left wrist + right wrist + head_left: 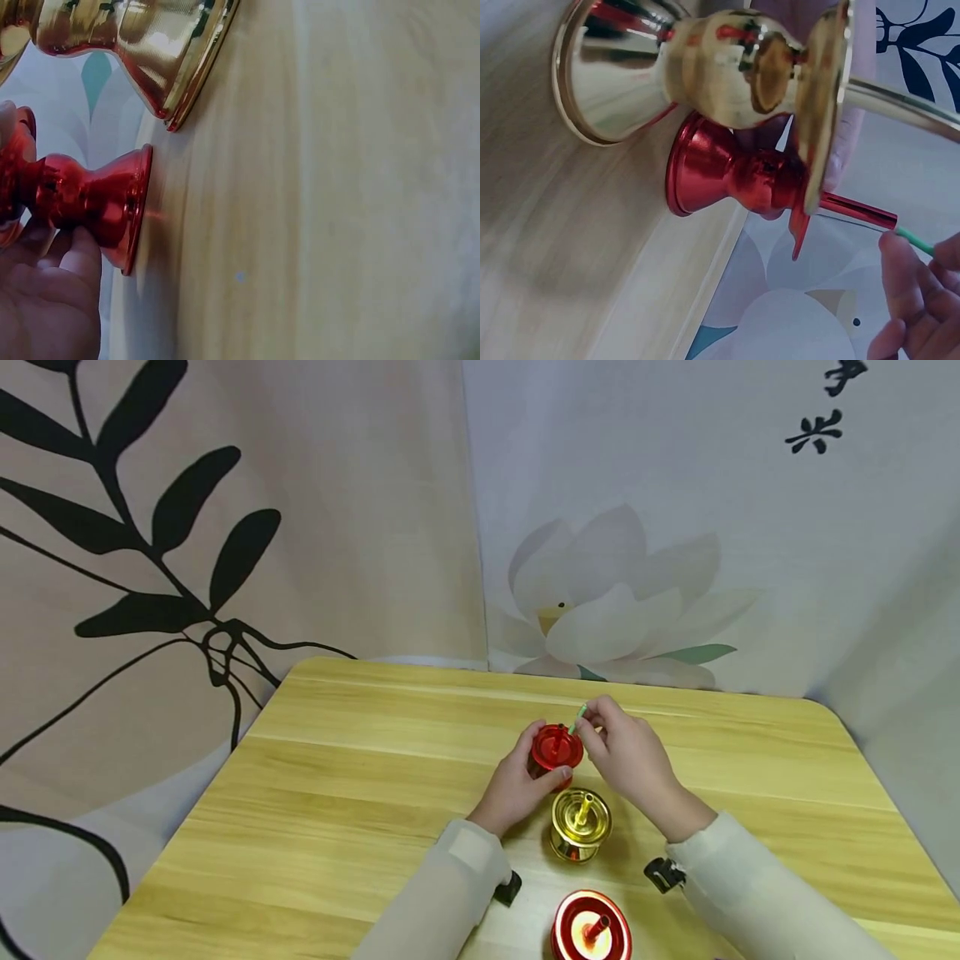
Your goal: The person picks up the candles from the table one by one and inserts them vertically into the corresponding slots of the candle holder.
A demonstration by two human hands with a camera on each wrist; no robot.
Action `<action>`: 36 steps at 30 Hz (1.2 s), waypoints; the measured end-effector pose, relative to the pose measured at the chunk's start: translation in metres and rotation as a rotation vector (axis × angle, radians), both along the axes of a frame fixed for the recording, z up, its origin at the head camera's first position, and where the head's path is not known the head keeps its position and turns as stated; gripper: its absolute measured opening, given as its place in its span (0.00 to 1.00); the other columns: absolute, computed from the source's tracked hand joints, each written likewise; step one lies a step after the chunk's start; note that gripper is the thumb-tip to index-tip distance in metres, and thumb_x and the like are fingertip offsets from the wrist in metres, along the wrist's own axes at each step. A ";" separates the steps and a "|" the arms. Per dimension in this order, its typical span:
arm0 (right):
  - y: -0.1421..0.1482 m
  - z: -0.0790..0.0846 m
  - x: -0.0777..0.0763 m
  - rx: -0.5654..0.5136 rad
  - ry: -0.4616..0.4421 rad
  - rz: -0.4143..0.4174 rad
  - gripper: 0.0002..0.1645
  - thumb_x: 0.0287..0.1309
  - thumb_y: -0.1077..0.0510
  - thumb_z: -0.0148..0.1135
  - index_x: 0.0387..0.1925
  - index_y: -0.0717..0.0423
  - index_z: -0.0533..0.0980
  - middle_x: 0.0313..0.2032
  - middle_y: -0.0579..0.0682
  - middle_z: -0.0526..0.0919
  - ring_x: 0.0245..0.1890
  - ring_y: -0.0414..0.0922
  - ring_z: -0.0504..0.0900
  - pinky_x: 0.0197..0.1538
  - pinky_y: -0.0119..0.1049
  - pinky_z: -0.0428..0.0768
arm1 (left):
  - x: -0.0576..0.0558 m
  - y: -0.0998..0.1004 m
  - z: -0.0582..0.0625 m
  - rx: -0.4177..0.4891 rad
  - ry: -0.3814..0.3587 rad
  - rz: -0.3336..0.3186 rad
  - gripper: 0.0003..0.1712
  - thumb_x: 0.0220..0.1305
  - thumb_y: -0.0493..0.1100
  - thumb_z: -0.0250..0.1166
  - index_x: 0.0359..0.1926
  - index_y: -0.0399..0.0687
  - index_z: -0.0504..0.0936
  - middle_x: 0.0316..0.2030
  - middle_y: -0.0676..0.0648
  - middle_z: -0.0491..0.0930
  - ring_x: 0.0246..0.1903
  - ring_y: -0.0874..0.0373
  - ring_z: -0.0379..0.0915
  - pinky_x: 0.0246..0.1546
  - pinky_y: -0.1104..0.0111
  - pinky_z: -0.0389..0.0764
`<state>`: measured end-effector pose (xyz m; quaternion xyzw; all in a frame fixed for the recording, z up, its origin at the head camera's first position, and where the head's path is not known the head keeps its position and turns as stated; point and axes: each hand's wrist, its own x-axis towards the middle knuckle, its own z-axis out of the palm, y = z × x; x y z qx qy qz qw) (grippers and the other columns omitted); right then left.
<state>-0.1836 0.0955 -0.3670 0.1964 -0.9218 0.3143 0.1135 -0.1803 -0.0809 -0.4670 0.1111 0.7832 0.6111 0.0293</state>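
Note:
My left hand (pixel 517 783) curls round a small shiny red candlestick-like holder (pixel 557 747) near the table's far edge; its foot is close to the tabletop. A thin tube stands up from the red holder's dish. My right hand (pixel 628 753) pinches a slim green stick (pixel 577 718) between thumb and finger. In the right wrist view the end of the green stick (pixel 913 241) meets the tip of the red tube (pixel 862 211). Nearer to me stands a gold holder (pixel 581 825) of the same shape, between my forearms.
A second, larger-looking red holder (pixel 591 928) with its own tube stands at the near edge of the view, in line with the gold one. All are on a light wooden table (pixel 360 793). Behind it hangs a printed curtain (pixel 390 510).

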 end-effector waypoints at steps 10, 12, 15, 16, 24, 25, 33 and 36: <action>-0.005 0.000 -0.007 -0.005 0.013 -0.009 0.07 0.71 0.56 0.58 0.42 0.56 0.75 0.35 0.51 0.86 0.18 0.40 0.70 0.22 0.35 0.71 | 0.000 0.000 0.002 -0.044 0.009 0.005 0.47 0.65 0.53 0.70 0.77 0.51 0.56 0.63 0.46 0.75 0.63 0.56 0.72 0.66 0.62 0.71; -0.006 0.000 -0.007 -0.001 0.009 -0.009 0.07 0.71 0.56 0.58 0.43 0.56 0.75 0.35 0.51 0.86 0.18 0.40 0.70 0.22 0.35 0.71 | 0.001 0.000 0.003 -0.038 0.002 0.002 0.47 0.65 0.54 0.70 0.77 0.51 0.56 0.63 0.47 0.75 0.63 0.57 0.72 0.66 0.62 0.71; -0.007 0.002 -0.008 0.006 -0.001 -0.008 0.08 0.72 0.55 0.58 0.43 0.56 0.75 0.36 0.51 0.86 0.18 0.40 0.69 0.22 0.35 0.70 | 0.002 0.000 0.004 -0.032 -0.007 0.000 0.47 0.65 0.54 0.70 0.77 0.52 0.56 0.63 0.47 0.75 0.63 0.57 0.72 0.66 0.61 0.71; -0.007 0.002 -0.008 0.009 -0.001 -0.006 0.08 0.72 0.55 0.58 0.43 0.56 0.75 0.36 0.51 0.86 0.18 0.40 0.69 0.22 0.35 0.70 | 0.002 -0.001 0.003 -0.033 -0.008 0.000 0.47 0.65 0.54 0.70 0.77 0.52 0.56 0.63 0.47 0.75 0.63 0.57 0.72 0.66 0.61 0.71; -0.009 0.002 -0.010 0.036 0.006 0.016 0.05 0.70 0.57 0.59 0.42 0.55 0.76 0.33 0.49 0.85 0.17 0.38 0.69 0.21 0.35 0.70 | 0.001 -0.001 0.003 -0.017 -0.026 -0.006 0.47 0.65 0.53 0.70 0.78 0.53 0.55 0.64 0.48 0.75 0.63 0.58 0.72 0.66 0.63 0.71; -0.009 0.002 -0.010 0.039 0.009 0.018 0.05 0.70 0.57 0.59 0.41 0.55 0.76 0.33 0.49 0.85 0.17 0.38 0.69 0.21 0.34 0.70 | 0.001 -0.001 0.003 -0.015 -0.026 -0.007 0.47 0.65 0.53 0.70 0.78 0.53 0.55 0.64 0.48 0.74 0.63 0.58 0.72 0.66 0.63 0.71; -0.009 0.001 -0.011 0.060 -0.025 -0.004 0.08 0.68 0.55 0.62 0.42 0.56 0.81 0.36 0.50 0.87 0.18 0.38 0.71 0.21 0.35 0.71 | 0.001 0.000 0.002 -0.012 -0.001 -0.009 0.46 0.65 0.52 0.70 0.77 0.53 0.57 0.63 0.48 0.75 0.61 0.57 0.74 0.64 0.63 0.73; -0.008 0.001 -0.010 0.075 -0.033 -0.010 0.11 0.67 0.54 0.64 0.45 0.56 0.82 0.39 0.50 0.88 0.22 0.39 0.75 0.24 0.36 0.74 | 0.000 0.000 0.001 -0.002 0.003 -0.010 0.45 0.65 0.51 0.70 0.76 0.54 0.57 0.63 0.50 0.75 0.61 0.58 0.74 0.63 0.64 0.73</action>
